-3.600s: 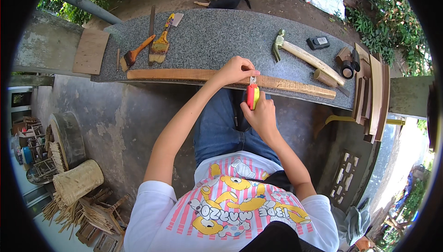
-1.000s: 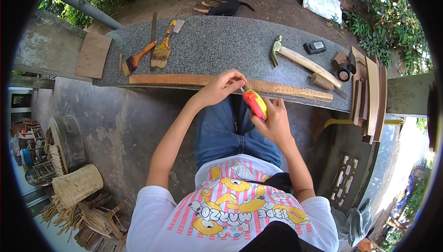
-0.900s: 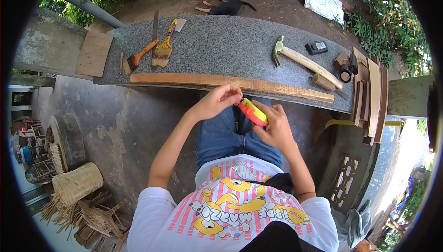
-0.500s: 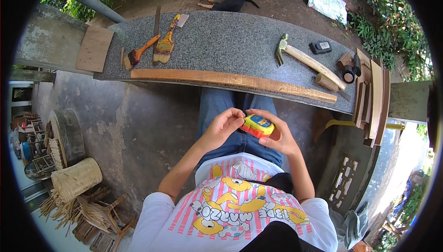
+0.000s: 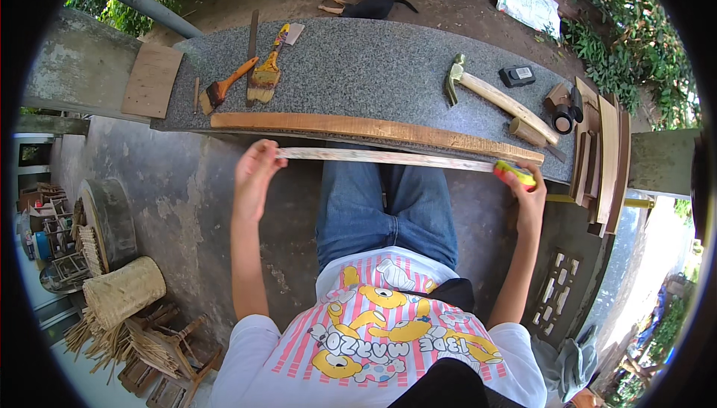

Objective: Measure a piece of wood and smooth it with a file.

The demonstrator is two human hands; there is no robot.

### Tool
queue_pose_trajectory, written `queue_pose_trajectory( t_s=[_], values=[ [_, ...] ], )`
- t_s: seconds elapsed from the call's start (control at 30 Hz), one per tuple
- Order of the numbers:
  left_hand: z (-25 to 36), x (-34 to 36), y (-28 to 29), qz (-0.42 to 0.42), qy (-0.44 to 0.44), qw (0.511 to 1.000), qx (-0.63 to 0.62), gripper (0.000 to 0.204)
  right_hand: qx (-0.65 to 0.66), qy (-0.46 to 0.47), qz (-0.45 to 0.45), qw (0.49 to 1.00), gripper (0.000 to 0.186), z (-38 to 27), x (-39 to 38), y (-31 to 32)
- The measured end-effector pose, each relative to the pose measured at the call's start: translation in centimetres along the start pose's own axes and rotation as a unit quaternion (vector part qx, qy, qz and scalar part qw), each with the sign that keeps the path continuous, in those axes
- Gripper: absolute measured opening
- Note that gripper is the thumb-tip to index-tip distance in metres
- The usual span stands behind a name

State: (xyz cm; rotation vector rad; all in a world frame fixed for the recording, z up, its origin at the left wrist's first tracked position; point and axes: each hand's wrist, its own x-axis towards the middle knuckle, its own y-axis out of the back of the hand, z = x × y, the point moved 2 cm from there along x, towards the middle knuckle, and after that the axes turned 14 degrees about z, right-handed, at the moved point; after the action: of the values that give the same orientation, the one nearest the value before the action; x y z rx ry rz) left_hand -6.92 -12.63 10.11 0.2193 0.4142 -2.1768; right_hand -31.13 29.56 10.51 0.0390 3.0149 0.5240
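Note:
A pale tape blade is stretched in the air between my hands, just this side of the bench's near edge. My left hand is closed on the blade's free end. My right hand grips the yellow-and-red case of the tape measure. Beyond the blade, a long wooden strip lies along the front of the grey stone bench. The blade runs roughly alongside this strip, apart from it. My right fingers are close to the strip's right end.
Two paintbrushes and a flat dark bar lie at the bench's left. On the right are a claw hammer, a black box-like object and stacked wooden strips. A dark animal lies on the ground beyond.
My hands have moved apart and forward toward the bench, left hand leftward and right hand rightward. The tape blade is now drawn out of its case between them.

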Motion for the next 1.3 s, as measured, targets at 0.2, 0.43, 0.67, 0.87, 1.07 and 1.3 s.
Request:
queue_pose_trajectory(
  t_s=[0.2, 0.43, 0.67, 0.87, 1.07, 1.3],
  values=[
    [1.1, 8.8, 12.1, 0.201, -0.104, 0.970, 0.085, 0.022, 0.059, -0.001, 0.174, 0.983, 0.055, 2.5, 5.2, 6.5],
    [-0.9, 12.3, 14.5, 0.291, -0.114, 0.927, 0.206, 0.030, 0.014, -0.024, 0.192, 0.981, 0.056, 5.7, 8.4, 9.8],
    [-1.7, 13.0, 13.9, 0.280, -0.099, 0.931, 0.212, 0.029, -0.006, -0.043, 0.180, 0.983, 0.060, 6.2, 9.8, 9.3],
    [-1.4, 13.3, 14.2, 0.253, -0.082, 0.942, 0.205, 0.030, -0.057, -0.043, 0.139, 0.988, 0.057, 5.1, 10.3, 8.8],
    [0.1, 13.2, 15.0, 0.251, -0.090, 0.930, 0.252, 0.031, -0.048, -0.031, 0.116, 0.992, 0.039, 3.6, 10.5, 9.6],
    [0.0, 14.3, 14.7, 0.252, -0.090, 0.914, 0.305, 0.032, -0.134, -0.034, 0.088, 0.987, 0.038, 3.6, 11.1, 9.1]
  ],
)
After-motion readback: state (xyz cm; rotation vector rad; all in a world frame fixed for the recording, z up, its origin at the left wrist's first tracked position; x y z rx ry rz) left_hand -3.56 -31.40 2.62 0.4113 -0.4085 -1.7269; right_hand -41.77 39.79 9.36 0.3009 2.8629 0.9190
